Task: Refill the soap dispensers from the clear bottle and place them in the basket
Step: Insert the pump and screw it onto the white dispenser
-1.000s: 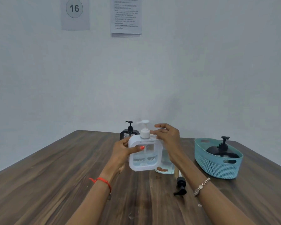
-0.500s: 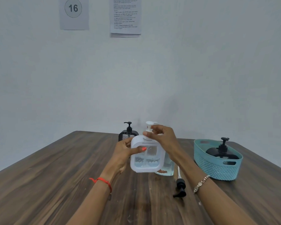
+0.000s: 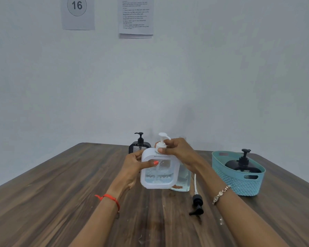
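Head camera is looking forward and down over a dark brown wooden worktop [image 3: 64,193] that is standing against a pale grey wall. The left hand [image 3: 134,165] is grasping the side of a white rectangular plastic soap dispenser with a clear window [image 3: 159,172], with the thumb lying across its front. This dispenser is being held upright just above the worktop, near the middle of the view, and some clear liquid is showing in the lower part of the window. The right hand [image 3: 177,150] is closing its fingers around the collar of the white pump head [image 3: 162,141] on top of the same dispenser.

Directly behind the dispenser, a clear plastic bottle with pale liquid [image 3: 183,179] is standing on the worktop, mostly hidden by the dispenser and the right wrist. A black square soap dispenser with a black pump [image 3: 139,146] is standing further back, just to the left of the hands. A loose black pump head with a white tube [image 3: 196,202] is lying on the worktop under the right forearm. On the right, well apart from the hands, a teal woven plastic basket [image 3: 237,184] is standing, and a round black soap dispenser [image 3: 243,166] is sitting inside it.
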`<state>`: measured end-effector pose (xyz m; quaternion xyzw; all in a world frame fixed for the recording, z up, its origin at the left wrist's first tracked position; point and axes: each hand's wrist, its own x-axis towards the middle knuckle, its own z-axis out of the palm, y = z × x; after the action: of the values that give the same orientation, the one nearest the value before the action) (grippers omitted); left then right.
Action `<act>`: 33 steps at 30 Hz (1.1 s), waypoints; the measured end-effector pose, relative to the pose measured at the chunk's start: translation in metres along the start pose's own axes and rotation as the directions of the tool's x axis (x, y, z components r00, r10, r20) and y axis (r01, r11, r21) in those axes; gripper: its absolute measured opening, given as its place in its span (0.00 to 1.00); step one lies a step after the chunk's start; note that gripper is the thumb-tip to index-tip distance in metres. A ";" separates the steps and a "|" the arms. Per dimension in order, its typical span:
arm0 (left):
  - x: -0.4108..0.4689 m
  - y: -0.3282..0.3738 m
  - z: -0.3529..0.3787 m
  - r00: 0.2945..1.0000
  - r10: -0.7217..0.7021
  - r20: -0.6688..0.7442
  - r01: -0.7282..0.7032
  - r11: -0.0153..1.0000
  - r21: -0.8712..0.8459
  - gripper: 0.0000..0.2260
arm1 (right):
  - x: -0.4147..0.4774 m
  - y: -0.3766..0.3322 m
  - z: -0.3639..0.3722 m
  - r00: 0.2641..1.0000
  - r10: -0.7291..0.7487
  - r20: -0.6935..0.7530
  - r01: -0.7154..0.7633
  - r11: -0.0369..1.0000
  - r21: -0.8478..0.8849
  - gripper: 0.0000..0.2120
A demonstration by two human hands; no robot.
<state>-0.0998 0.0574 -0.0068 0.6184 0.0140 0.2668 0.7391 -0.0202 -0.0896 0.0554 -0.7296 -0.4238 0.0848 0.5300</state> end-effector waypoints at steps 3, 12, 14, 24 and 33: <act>0.001 0.000 0.001 1.000 0.002 -0.001 -0.002 1.000 -0.009 0.23 | 0.001 0.001 0.009 0.985 -0.027 -0.168 0.019 0.999 -0.045 0.08; 0.002 0.004 -0.002 0.999 -0.021 0.028 0.021 1.000 0.009 0.24 | 0.004 0.006 -0.003 0.998 -0.048 0.031 0.045 0.994 0.096 0.12; 0.001 0.004 -0.003 0.999 -0.024 0.036 0.024 1.000 0.013 0.24 | 0.003 0.008 -0.006 0.998 -0.065 0.018 0.063 0.993 0.097 0.12; 0.002 -0.001 0.004 0.999 -0.006 -0.041 0.008 0.999 0.035 0.21 | -0.005 0.000 0.019 0.928 -0.046 -0.369 0.048 0.999 -0.004 0.24; -0.002 0.008 0.001 0.998 -0.034 0.048 0.033 0.999 0.023 0.16 | -0.004 -0.006 -0.006 0.998 -0.053 0.040 0.053 0.998 0.015 0.12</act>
<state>-0.1040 0.0567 0.0000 0.6326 0.0094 0.2390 0.7366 -0.0221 -0.0964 0.0614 -0.7124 -0.4530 0.0885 0.5286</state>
